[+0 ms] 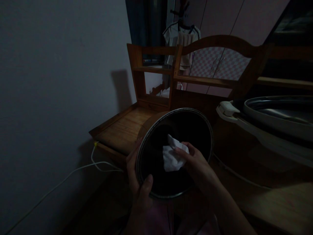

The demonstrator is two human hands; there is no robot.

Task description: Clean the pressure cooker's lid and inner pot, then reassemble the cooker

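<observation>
At frame centre, our left hand grips the dark inner pot by its rim; our right hand pinches a white tissue inside it.

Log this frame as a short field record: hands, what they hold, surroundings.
left hand: grips the rim of the dark pot, thumb over the near edge
right hand: presses a white tissue against the pot's inside
pot: tilted, opening toward the camera
right side: open cooker, lid up
behind: wooden shelf, hanging clothes
left: white cable along the wall
lighting: dim
</observation>
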